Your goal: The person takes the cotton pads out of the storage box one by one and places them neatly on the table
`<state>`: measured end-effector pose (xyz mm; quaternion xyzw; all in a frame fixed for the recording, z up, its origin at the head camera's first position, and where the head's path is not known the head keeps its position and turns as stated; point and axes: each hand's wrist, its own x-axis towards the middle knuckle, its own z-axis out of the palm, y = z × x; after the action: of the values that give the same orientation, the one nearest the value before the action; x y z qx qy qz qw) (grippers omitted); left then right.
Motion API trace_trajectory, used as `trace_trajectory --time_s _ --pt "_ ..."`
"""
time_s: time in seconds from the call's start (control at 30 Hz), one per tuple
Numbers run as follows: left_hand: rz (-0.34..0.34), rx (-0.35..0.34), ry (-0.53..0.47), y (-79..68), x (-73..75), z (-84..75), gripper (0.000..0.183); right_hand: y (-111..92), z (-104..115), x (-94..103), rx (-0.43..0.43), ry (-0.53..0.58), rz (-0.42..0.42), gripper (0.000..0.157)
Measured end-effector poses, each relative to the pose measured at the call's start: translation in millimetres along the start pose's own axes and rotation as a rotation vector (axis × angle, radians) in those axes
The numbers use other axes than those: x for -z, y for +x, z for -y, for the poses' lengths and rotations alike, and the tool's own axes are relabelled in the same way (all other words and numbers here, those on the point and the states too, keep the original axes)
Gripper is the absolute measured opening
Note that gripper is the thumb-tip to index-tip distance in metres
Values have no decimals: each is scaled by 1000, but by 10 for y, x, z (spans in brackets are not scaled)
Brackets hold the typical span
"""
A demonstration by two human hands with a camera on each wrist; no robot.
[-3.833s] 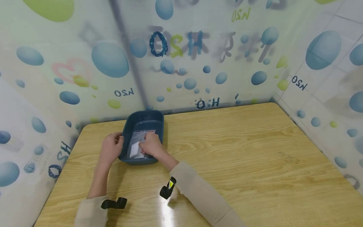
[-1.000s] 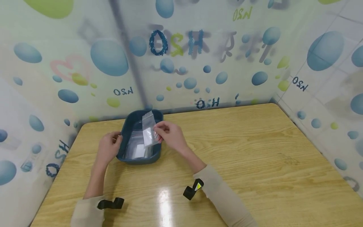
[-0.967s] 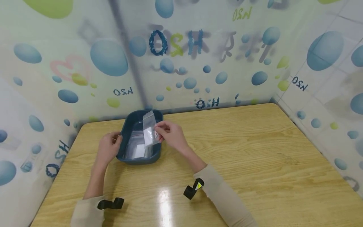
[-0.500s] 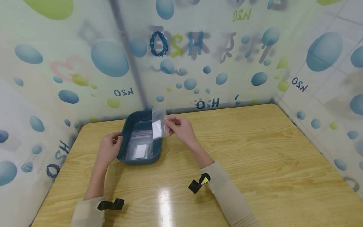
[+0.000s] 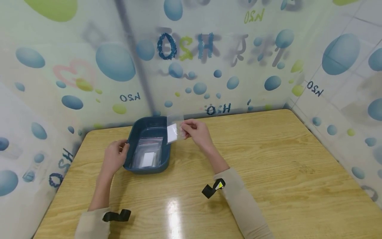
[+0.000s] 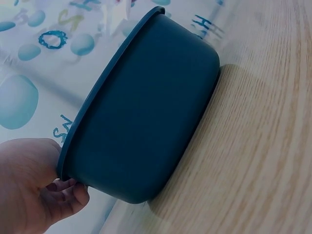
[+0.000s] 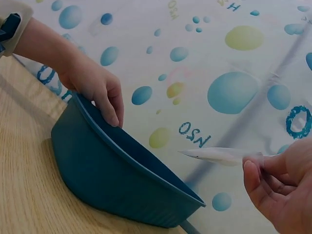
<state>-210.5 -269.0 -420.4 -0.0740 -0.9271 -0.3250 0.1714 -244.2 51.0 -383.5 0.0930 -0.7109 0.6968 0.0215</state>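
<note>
A dark blue plastic basin stands on the wooden table, left of centre. At its left side my left hand grips the rim; the left wrist view has fingers bent at the rim's edge. My right hand pinches a clear zip-lock bag with a flat white piece in it, held up by its right side. In the right wrist view the bag appears nearly edge-on, above the basin's rim. Inside the basin lie more clear zip-lock bags, one showing a white rectangle.
The wood-grain table extends far to the right of the basin. Behind it hangs a backdrop printed with blue and green drops and lettering, close to the table's back edge. Black wrist mounts sit on both sleeves.
My right hand, which was reaching into the basin, has lifted a zip-lock bag out and carried it up and right to the basin's right rim. My left hand stays at the left rim.
</note>
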Motion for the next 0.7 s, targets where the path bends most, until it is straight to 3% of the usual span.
trace_trajectory --time_s 0.23,0.7 --pt "-11 -12 2 5 -4 4 27 49 -78 111 -24 50 -27 24" --pt "4 11 4 0 11 -24 29 110 -212 242 -99 10 -88 24"
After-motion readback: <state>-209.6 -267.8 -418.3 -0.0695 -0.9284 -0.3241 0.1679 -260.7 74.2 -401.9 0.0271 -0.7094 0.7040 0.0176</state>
